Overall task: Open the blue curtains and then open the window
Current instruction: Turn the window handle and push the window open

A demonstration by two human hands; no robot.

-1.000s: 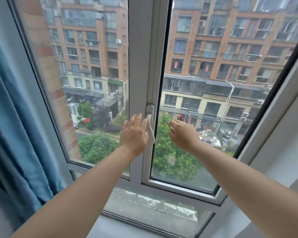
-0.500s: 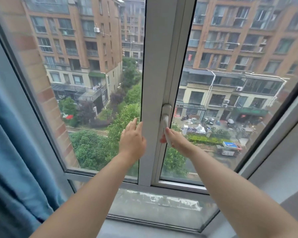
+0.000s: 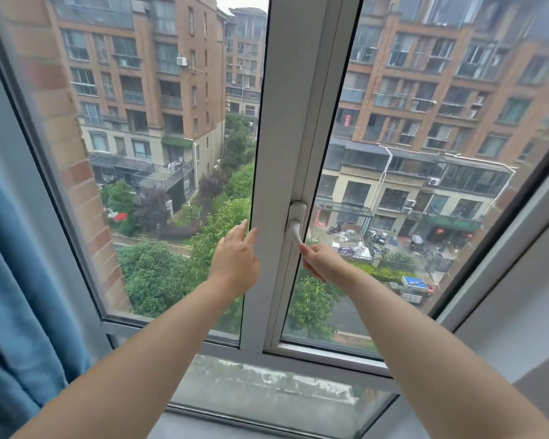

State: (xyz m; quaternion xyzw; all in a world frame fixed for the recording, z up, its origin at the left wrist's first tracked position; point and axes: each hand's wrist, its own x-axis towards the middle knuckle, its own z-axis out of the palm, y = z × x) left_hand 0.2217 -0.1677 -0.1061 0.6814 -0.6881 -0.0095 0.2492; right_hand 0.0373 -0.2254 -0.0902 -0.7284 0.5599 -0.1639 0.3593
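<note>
The blue curtain (image 3: 16,280) hangs bunched at the far left, clear of the glass. A white-framed window (image 3: 286,128) fills the view, its sash swung outward on the right. A white handle (image 3: 295,223) sits on the sash's left stile and points down. My right hand (image 3: 322,264) is closed around the lower end of that handle. My left hand (image 3: 236,261) lies flat with fingers apart against the left pane, right beside the central white post.
A fixed lower pane (image 3: 267,388) runs below both panes, with a stained outer ledge behind it. A grey wall (image 3: 526,318) flanks the window on the right. Apartment blocks and trees lie outside.
My right hand went from hovering near the handle to gripping its lower end. The sash has swung further outward. My left hand stayed flat beside the central post.
</note>
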